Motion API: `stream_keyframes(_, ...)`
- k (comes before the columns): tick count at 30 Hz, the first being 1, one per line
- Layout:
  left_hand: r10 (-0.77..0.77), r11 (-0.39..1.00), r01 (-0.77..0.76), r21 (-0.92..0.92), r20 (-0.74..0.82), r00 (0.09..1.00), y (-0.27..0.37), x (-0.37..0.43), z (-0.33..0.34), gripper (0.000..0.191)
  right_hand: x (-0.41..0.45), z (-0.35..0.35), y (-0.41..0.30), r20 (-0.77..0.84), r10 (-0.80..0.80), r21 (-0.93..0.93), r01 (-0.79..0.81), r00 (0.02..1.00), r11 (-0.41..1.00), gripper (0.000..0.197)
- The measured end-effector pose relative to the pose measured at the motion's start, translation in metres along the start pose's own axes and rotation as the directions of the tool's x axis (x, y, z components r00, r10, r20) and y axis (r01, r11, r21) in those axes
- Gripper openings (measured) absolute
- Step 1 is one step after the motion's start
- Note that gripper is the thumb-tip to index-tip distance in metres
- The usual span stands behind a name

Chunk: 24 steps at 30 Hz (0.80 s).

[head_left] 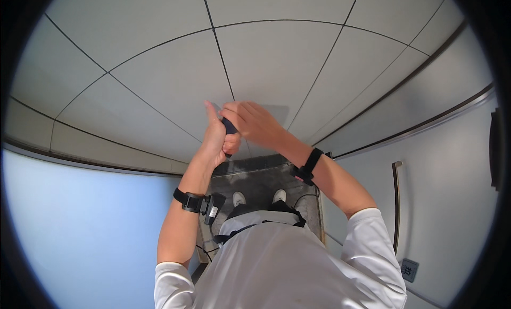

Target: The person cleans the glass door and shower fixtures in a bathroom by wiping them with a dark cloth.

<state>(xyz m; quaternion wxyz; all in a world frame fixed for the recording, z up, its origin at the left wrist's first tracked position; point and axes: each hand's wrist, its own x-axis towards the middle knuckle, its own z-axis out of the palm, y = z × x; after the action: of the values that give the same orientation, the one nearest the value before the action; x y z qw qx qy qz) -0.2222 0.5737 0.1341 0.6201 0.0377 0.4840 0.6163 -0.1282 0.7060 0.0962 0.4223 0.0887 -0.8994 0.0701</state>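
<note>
My left hand [215, 139] is curled around a dark, narrow object [229, 126], with its thumb raised. The lower tip of that object shows below my fingers; most of it is hidden, so its kind is unclear. My right hand [253, 121] bends over the object's upper end, back of the hand towards me. Its fingertips are partly concealed, and whether they grip the object cannot be made out. Both hands are held up in front of a pale panelled wall [275, 61], where a shadow falls beside my right hand.
To the right, a pale door bears a long vertical pull handle [395, 205] and a small grey sign [410, 270] with writing. A light blue panel [88, 229] stands at left. Dark paving [259, 185] lies underfoot. Strapped wrist devices [203, 207] and loose cables hang near my body.
</note>
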Motion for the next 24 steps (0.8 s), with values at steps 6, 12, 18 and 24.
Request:
stream_keyframes(6,0.358,0.867,-0.245,0.433,-0.201,0.912,-0.008,0.011,-0.002,0.066,0.016,0.011,0.004,0.366,0.186,-0.088,-0.165,0.912,0.982,0.018)
stream_keyframes(12,0.793,0.385,-0.466,0.796,-0.027,0.609,-0.015,0.039,-0.021,0.047,0.018,0.019,0.004,0.434,0.341,-0.064,-0.349,0.834,0.935,0.012)
stream_keyframes(18,0.844,0.116,-0.399,0.910,0.121,0.522,-0.014,0.029,-0.009,0.044,0.020,0.017,0.004,0.524,0.459,0.060,-0.569,0.717,0.820,0.018)
stream_keyframes(24,0.806,-0.159,-0.321,0.934,0.310,0.504,0.004,0.026,0.003,0.034,0.031,-0.005,0.011,0.618,0.487,0.159,-0.704,0.617,0.692,0.022)
